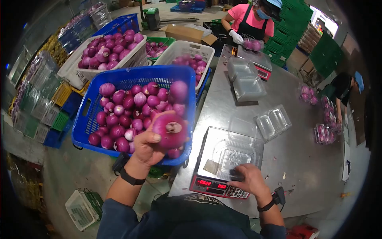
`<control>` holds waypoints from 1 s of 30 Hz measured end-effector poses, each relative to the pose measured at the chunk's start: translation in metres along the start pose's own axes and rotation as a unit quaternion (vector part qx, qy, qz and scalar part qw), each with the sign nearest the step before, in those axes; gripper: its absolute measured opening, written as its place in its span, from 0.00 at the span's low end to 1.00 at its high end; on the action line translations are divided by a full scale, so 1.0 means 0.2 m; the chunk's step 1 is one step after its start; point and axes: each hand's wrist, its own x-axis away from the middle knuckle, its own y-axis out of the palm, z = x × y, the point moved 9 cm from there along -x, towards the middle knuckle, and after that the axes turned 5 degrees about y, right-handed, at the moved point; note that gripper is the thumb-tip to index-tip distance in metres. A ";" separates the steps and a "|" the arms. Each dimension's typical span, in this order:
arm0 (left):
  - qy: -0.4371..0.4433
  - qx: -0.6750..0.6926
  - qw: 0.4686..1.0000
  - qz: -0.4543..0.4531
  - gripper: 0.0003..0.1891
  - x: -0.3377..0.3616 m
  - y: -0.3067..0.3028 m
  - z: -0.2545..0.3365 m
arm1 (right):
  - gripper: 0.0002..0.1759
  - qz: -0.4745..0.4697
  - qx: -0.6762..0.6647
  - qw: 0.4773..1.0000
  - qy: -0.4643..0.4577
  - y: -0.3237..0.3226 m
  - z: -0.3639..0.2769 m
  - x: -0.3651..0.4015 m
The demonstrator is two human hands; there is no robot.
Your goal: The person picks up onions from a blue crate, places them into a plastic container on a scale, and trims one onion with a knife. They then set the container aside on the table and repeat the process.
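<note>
My left hand (145, 148) is wrapped round a large red onion (169, 135), held up over the near right corner of a blue basket (81, 119) full of red onions. My right hand (254, 181) is at the front of a red digital scale (209, 190), its fingers closed at a small dark object (236, 175) that is too blurred to name. A clear plastic tray (234, 153) lies on the scale's metal platform, with a small brownish square piece (212, 166) near its left corner. The red display shows a negative reading and 0.00.
Stacked clear trays (247, 85) and a clear container (273, 122) lie on the metal table (294, 159). White baskets (175, 51) of onions stand behind the blue one. A gloved co-worker (250, 20) handles a pack at another scale; a second person (342, 91) works at right near packed onions.
</note>
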 end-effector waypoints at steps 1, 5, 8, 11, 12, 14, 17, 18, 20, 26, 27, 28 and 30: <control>-0.004 0.001 1.000 -0.008 0.42 0.01 0.00 -0.03 | 0.26 -0.005 0.005 1.000 -0.005 0.01 -0.09 -0.01; -0.076 0.072 0.993 -0.047 0.38 0.10 0.07 -0.28 | 0.56 0.136 -0.155 0.978 -0.026 -0.05 -0.45 -0.12; -0.109 0.048 0.991 -0.062 0.40 0.20 0.19 -0.47 | 0.71 0.206 -0.354 0.913 0.002 0.03 -0.57 -0.16; -0.088 -0.209 0.964 -0.143 0.44 0.22 0.24 -0.40 | 0.66 0.253 -0.492 0.831 0.055 0.03 -0.60 -0.18; -0.096 -0.311 0.932 -0.162 0.46 0.21 0.23 -0.36 | 0.66 0.251 -0.491 0.832 0.056 0.06 -0.56 -0.18; -0.096 -0.364 0.907 -0.191 0.44 0.22 0.24 -0.24 | 0.62 0.207 -0.571 0.791 0.072 0.17 -0.43 -0.18; -0.119 -0.484 0.828 -0.257 0.37 0.20 0.23 0.00 | 0.53 0.146 -0.709 0.681 0.108 0.19 -0.53 -0.25; -0.138 -0.551 0.770 -0.290 0.33 0.18 0.18 0.07 | 0.53 0.129 -0.750 0.640 0.104 0.21 -0.55 -0.26; -0.056 -0.598 0.766 -0.227 0.25 0.05 0.05 0.29 | 0.52 0.128 -0.747 0.644 0.100 0.21 -0.52 -0.26; -0.154 -0.798 0.582 0.035 0.39 -0.44 -0.93 0.49 | 0.48 0.189 -0.731 0.647 0.106 0.20 -0.37 -0.15; -0.179 -0.805 0.564 0.048 0.45 -0.46 -1.10 0.43 | 0.48 0.210 -0.740 0.629 0.111 0.20 -0.34 -0.13; -0.203 -0.812 0.543 0.060 0.51 -0.46 -1.25 0.36 | 0.48 0.233 -0.750 0.609 0.116 0.21 -0.31 -0.10; -0.223 -0.831 0.506 0.071 0.52 -0.44 -1.28 0.26 | 0.47 0.249 -0.765 0.581 0.124 0.24 -0.27 -0.06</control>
